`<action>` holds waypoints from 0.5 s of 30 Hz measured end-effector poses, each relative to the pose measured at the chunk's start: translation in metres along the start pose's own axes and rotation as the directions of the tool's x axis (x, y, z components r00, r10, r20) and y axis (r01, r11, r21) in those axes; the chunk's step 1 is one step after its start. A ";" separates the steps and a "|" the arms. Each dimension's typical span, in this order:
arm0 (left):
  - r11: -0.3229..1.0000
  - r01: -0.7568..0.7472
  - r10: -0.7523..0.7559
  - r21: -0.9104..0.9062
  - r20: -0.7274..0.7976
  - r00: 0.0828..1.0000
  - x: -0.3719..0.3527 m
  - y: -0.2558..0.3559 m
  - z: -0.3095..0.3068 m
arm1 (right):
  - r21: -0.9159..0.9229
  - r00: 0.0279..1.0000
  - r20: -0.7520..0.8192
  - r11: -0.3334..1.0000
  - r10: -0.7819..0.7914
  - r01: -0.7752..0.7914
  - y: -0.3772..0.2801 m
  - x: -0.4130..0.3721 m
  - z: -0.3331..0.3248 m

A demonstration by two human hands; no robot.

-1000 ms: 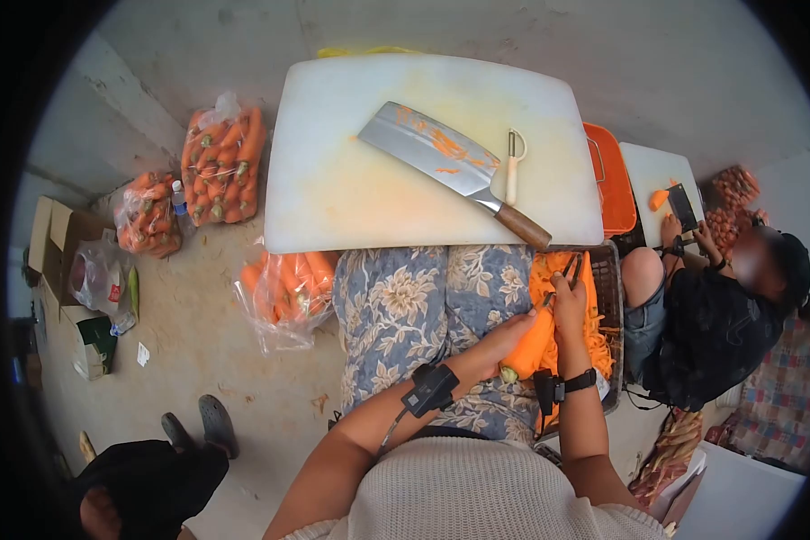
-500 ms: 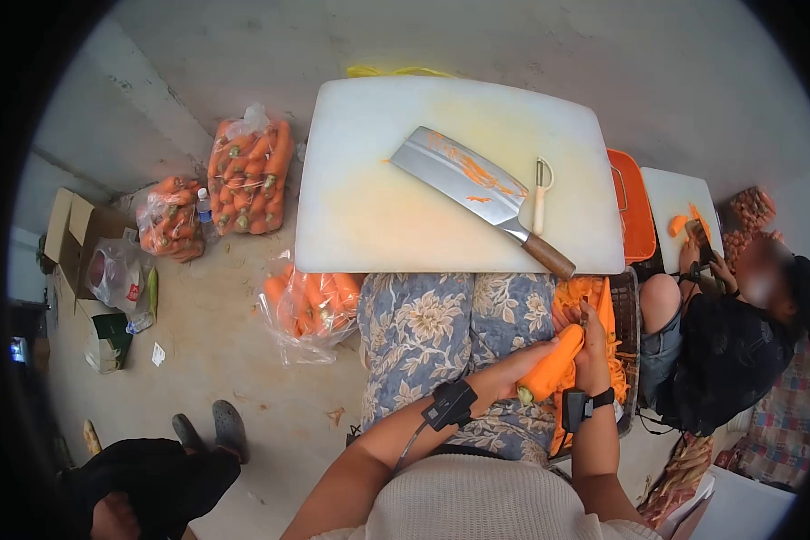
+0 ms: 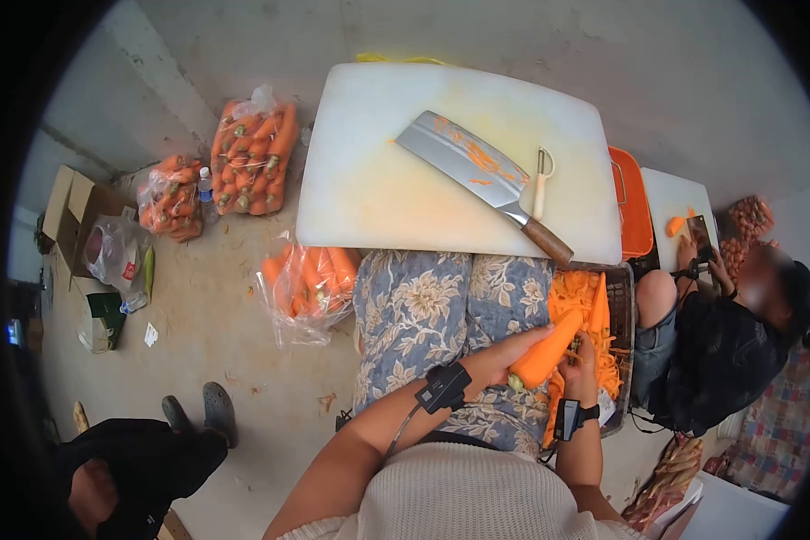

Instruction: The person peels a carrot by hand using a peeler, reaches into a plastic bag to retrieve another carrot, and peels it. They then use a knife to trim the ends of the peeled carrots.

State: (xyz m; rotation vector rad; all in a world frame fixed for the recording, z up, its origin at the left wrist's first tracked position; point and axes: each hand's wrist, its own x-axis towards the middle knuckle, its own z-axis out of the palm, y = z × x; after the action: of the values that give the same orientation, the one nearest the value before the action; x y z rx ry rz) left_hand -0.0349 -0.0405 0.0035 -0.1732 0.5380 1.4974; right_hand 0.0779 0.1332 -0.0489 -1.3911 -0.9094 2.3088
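Note:
My left hand is closed around a large orange carrot, held at a slant above my lap with its greenish stem end toward me. Beside the carrot's right side is my right hand, fingers curled, with something small and dark at the fingertips that I cannot make out. Under and beyond the hands, a dark plastic crate holds orange carrot shavings and carrots. On the white cutting board ahead lie a cleaver with orange shreds on its blade and a peeler.
Bags of carrots stand on the floor at left, with another open bag by my knee. An orange basin stands right of the board. A co-worker sits at right; another person's dark-clothed leg is at lower left.
The carrot has shifted slightly toward the left and stays in my left hand. My right hand has come off its far end and drawn lower, nearer me. The camera view has tilted a little.

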 end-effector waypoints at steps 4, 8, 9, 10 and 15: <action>0.998 -0.037 0.038 -0.043 0.015 0.999 -0.001 -0.002 0.004 | 0.049 0.982 -0.101 0.985 -0.160 0.166 -0.017 -0.039 0.026; 1.000 -0.025 0.025 -0.015 -0.002 1.000 0.003 -0.007 0.001 | -0.186 0.866 -0.148 0.873 -0.478 0.450 -0.035 -0.051 0.043; 0.999 -0.032 0.032 -0.013 0.013 0.999 0.002 -0.008 0.001 | -0.188 0.869 -0.142 0.875 -0.474 0.446 -0.037 -0.061 0.052; 0.999 -0.037 0.037 -0.015 0.009 0.999 0.001 -0.009 0.002 | -0.303 0.828 0.001 0.789 -0.560 0.534 -0.036 -0.073 0.063; 0.996 -0.095 0.095 0.000 -0.003 0.996 -0.005 -0.007 0.011 | -0.619 0.719 0.411 0.407 -0.560 0.671 0.004 -0.097 0.091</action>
State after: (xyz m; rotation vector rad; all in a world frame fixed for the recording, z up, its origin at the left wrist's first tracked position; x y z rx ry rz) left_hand -0.0255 -0.0411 0.0141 -0.1523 0.5550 1.5894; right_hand 0.0460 0.0441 0.0445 -0.8140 -2.1606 1.4600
